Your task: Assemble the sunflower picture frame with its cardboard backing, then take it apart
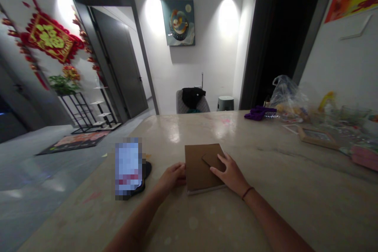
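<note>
A thick brown-covered book (197,177) lies closed on the table in front of me, its pale page edges showing along the near side. My left hand (174,175) is closed at the book's left edge, thumb near the cover and fingertips partly hidden. Over the right part of the cover, my right hand (232,173) rests with thumb and fingers spread. On the cover, a thin dark L-shaped thing (206,161) ends close to my right thumb. Whether it is a loose object or a mark is not clear.
The stone-patterned table (189,224) stretches around the book. To the left stands a phone with a blurred screen (128,167) on a dark holder (147,171). At right are a wooden frame (319,138), purple cloth (258,112), plastic bag (286,98) and pink case (364,157).
</note>
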The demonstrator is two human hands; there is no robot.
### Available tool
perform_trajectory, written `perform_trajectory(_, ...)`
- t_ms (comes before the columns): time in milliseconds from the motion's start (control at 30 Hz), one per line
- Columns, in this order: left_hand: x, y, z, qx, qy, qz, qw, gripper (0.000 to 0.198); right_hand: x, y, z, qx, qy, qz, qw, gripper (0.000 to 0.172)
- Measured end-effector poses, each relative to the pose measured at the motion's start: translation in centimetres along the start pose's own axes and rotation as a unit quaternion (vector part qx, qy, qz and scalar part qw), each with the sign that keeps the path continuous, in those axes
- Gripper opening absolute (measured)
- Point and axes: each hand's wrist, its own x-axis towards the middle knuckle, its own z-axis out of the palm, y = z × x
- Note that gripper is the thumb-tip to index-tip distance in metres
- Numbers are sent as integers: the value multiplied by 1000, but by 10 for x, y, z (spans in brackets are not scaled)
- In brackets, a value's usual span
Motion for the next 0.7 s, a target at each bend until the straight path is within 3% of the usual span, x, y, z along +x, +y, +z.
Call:
perform_trajectory(133,4,-1,-4,79,95,4,992,36,-1,-7,3,92,8,9,996,68)
perform_trajectory(233,8,-5,-10,180,175,60,966,31,3,-6,4,249,34,80,965,69)
perform_trajectory(333,12,-9,-15,187,188,101,959,30,5,-4,1,346,29,144,927,64)
perform_trajectory(467,14,-11,-21,175,217,100,955,31,3,-7,-2,437,-56,131,888,57)
perform_trajectory(700,13,-10,-21,129,216,91,964,34,3,-11,-2,428,-11,143,893,58)
